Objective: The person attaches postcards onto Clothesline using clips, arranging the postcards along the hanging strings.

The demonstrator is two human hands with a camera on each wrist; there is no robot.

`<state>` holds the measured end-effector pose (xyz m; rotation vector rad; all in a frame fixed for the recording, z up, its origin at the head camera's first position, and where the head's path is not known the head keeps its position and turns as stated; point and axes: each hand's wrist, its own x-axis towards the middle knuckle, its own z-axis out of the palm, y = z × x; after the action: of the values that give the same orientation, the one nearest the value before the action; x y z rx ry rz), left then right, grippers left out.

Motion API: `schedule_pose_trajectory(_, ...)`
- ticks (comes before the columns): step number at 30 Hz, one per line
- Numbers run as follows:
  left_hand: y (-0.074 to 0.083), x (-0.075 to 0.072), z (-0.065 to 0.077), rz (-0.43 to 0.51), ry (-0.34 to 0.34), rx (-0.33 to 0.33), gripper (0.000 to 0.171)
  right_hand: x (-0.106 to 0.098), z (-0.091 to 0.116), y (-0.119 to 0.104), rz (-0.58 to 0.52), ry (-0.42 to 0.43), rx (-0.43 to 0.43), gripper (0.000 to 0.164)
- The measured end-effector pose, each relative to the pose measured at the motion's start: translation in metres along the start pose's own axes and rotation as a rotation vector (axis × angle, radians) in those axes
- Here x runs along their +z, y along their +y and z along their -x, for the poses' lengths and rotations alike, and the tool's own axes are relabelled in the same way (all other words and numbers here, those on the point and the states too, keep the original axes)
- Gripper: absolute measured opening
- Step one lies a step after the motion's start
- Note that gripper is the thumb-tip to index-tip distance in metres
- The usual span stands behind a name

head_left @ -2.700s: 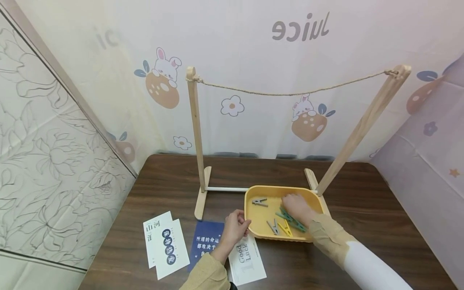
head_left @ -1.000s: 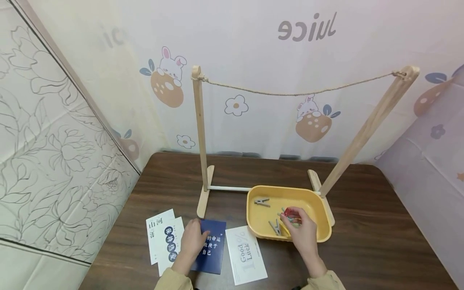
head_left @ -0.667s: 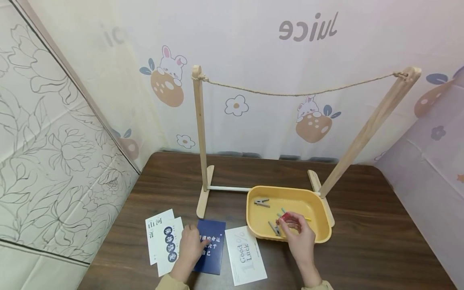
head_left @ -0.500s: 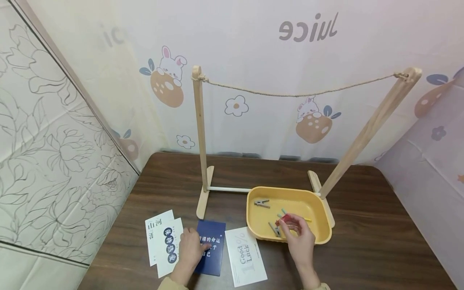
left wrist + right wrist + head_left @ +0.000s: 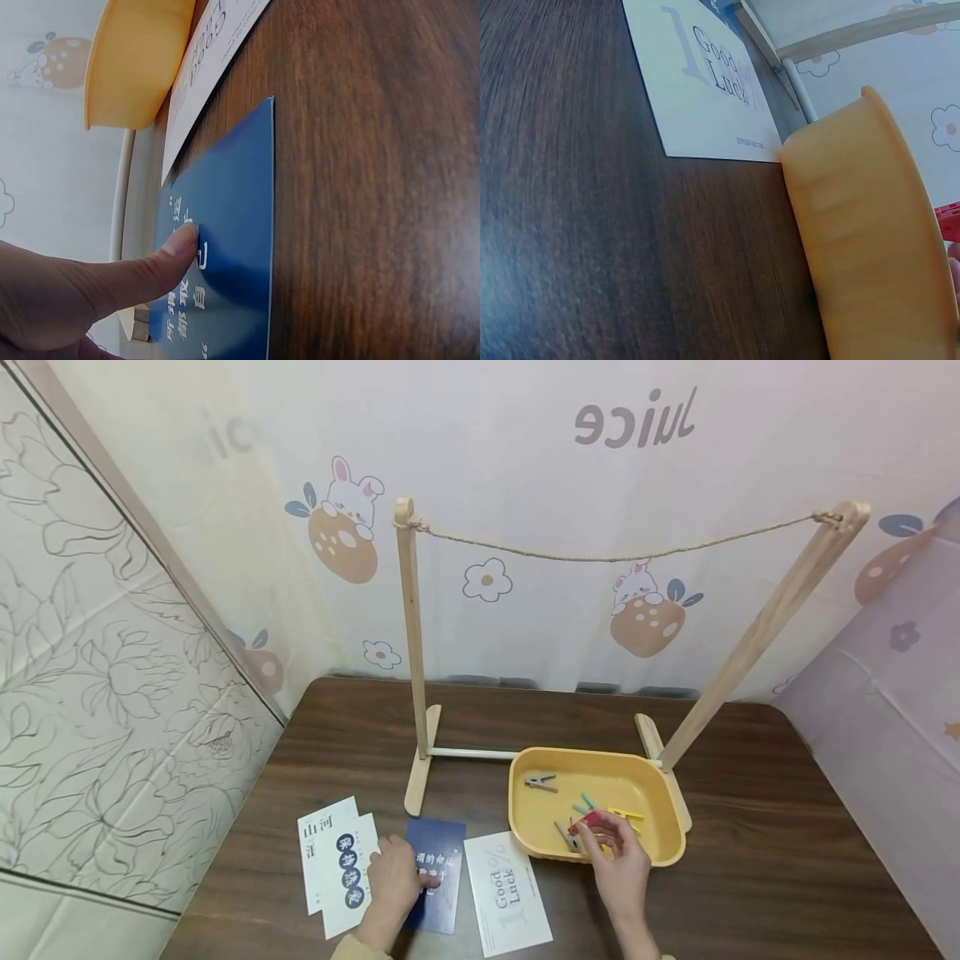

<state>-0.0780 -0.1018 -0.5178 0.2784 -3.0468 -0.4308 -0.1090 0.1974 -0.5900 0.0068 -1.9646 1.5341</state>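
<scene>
My right hand (image 5: 624,864) pinches a red clothespin (image 5: 587,821) between thumb and fingers, over the front part of a yellow basin (image 5: 521,810). In the right wrist view the red clothespin (image 5: 949,220) shows at the right edge, beyond the basin's wall. Grey clothespins, among them one at the back left (image 5: 540,782), lie in the basin with green and yellow ones, partly hidden by this hand. My left hand (image 5: 393,881) rests at the left side of a dark blue card (image 5: 438,902). Its thumb (image 5: 146,279) lies across the card's white lettering.
A white "Good Luck" card (image 5: 510,893) lies between the blue card and the basin. Two overlapping white cards (image 5: 348,910) are at the left. Behind stands a wooden frame (image 5: 415,652) with a twine line (image 5: 600,559) strung between its posts, above the brown table (image 5: 360,718).
The right hand has come up from inside the basin with the red clothespin. The left hand has left the basin's rim and moved left to the blue card, then slightly toward the person.
</scene>
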Motion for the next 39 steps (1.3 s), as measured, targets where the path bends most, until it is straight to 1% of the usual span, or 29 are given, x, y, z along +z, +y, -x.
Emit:
schedule_pose_trajectory(4,0.001,-0.001,-0.001,0.033,-0.032,-0.029,0.076,0.0,0.001,-0.002,0.0,0.003,0.006,0.033)
schedule_pose_trajectory(7,0.002,-0.002,-0.001,0.056,-0.043,-0.046,0.072,0.0,0.001,-0.002,0.002,0.002,0.006,0.034)
schedule_pose_trajectory(10,0.002,-0.001,-0.001,0.063,-0.046,-0.058,0.071,0.0,0.002,-0.002,-0.001,0.001,0.003,0.035)
schedule_pose_trajectory(17,-0.001,-0.001,-0.003,0.084,-0.081,-0.089,0.069,0.0,0.002,-0.001,-0.001,0.001,0.001,0.036)
schedule_pose_trajectory(22,-0.003,-0.003,-0.004,0.107,-0.095,-0.073,0.063,0.0,0.002,0.0,-0.003,-0.005,-0.012,0.037)
schedule_pose_trajectory(24,-0.005,-0.003,-0.005,0.122,-0.095,-0.064,0.058,0.0,0.002,0.0,-0.005,-0.008,-0.008,0.036)
schedule_pose_trajectory(27,-0.008,-0.005,-0.006,0.166,-0.106,-0.07,0.047,0.0,0.002,0.0,-0.013,-0.009,0.012,0.036)
schedule_pose_trajectory(31,-0.011,-0.008,-0.007,0.226,-0.103,-0.069,0.038,-0.001,0.002,0.002,-0.02,-0.016,0.028,0.035)
schedule_pose_trajectory(34,-0.013,-0.013,-0.008,0.269,-0.087,-0.062,0.03,-0.003,0.0,0.002,-0.025,-0.031,0.021,0.034)
schedule_pose_trajectory(39,-0.014,-0.021,-0.01,0.353,-0.072,-0.08,0.022,-0.006,-0.007,0.005,-0.029,-0.072,0.001,0.034)
